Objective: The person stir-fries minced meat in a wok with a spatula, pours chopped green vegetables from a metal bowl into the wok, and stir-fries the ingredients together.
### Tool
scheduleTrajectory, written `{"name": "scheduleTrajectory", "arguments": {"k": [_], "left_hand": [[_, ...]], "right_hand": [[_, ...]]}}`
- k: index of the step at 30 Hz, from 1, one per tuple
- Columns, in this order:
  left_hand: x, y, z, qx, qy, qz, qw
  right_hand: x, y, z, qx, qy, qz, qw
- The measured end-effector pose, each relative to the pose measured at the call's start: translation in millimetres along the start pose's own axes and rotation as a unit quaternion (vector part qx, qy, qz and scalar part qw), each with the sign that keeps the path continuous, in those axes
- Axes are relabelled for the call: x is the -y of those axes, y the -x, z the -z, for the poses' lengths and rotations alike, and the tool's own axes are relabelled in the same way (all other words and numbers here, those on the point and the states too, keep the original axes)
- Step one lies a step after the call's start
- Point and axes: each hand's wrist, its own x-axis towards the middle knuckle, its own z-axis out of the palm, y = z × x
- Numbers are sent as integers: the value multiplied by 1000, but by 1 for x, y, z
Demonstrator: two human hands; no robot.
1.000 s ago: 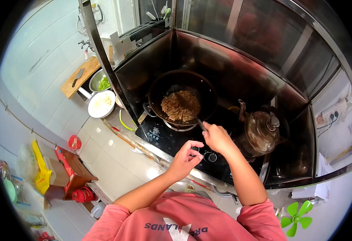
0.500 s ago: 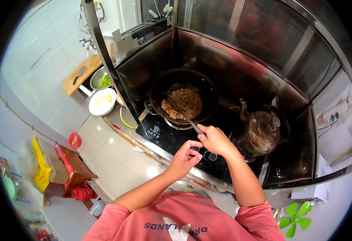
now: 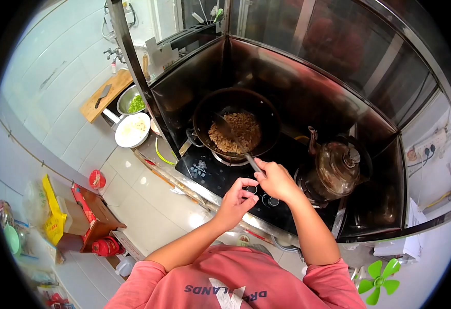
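A dark wok [image 3: 266, 110] sits on the lit-looking left side of the black stove [image 3: 197, 172], with browned minced food [image 3: 246, 129] in its bottom. My right hand [image 3: 276, 180] is wrapped round the handle of a metal spatula [image 3: 253, 164], whose dark head rests in the wok at the left part of the food. My left hand [image 3: 237, 202] hovers over the stove's front edge by the knobs, fingers curled but apart, holding nothing. It is just left of my right hand and does not touch the wok.
A glass-like kettle [image 3: 335, 170] stands right of the wok. At the left are a white pan [image 3: 133, 130] with pale food, a metal bowl of chopped greens [image 3: 136, 104] and a cutting board [image 3: 113, 90] with a knife [image 3: 102, 96]. Metal panels surround the stove.
The spatula's head has shifted from the right part of the food to its left part. My right hand has moved slightly down and left; my left hand has hardly moved.
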Motion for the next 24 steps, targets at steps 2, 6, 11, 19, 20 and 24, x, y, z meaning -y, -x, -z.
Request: {"name": "scheduleTrajectory", "arguments": {"k": [2, 6, 11, 19, 20, 24], "left_hand": [[4, -1, 1, -9, 8, -30, 999], [-1, 2, 2, 6, 12, 13, 1000], [-4, 4, 3, 4, -8, 24, 1000], [-5, 7, 5, 3, 4, 30, 1000], [-4, 6, 6, 3, 3, 30, 1000], [-6, 5, 4, 3, 5, 27, 1000]], "right_hand": [[2, 1, 0, 23, -35, -3, 999], [-8, -9, -5, 34, -7, 17, 999], [-10, -16, 3, -57, 60, -56, 995], [-4, -12, -11, -14, 43, -34, 998], [-3, -8, -8, 4, 13, -8, 1000], [-9, -5, -6, 41, -18, 11, 999]]}}
